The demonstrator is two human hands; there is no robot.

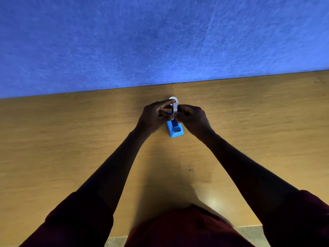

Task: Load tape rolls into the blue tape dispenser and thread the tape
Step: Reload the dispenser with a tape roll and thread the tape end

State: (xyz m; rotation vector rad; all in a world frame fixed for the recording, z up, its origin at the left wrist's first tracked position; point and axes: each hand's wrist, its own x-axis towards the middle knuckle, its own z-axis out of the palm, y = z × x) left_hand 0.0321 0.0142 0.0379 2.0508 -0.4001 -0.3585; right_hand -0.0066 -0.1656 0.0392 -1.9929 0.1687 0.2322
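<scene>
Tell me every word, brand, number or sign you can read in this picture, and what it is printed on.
None can be read. The blue tape dispenser shows no lettering on its visible end. The white tape roll held between the left hand and the right hand looks plain. The wooden table and blue wall carry no text.

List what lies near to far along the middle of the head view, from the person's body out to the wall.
Table's near edge → blue tape dispenser → white tape roll held upright between the left hand and right hand → second white roll on the table → blue wall.
</scene>
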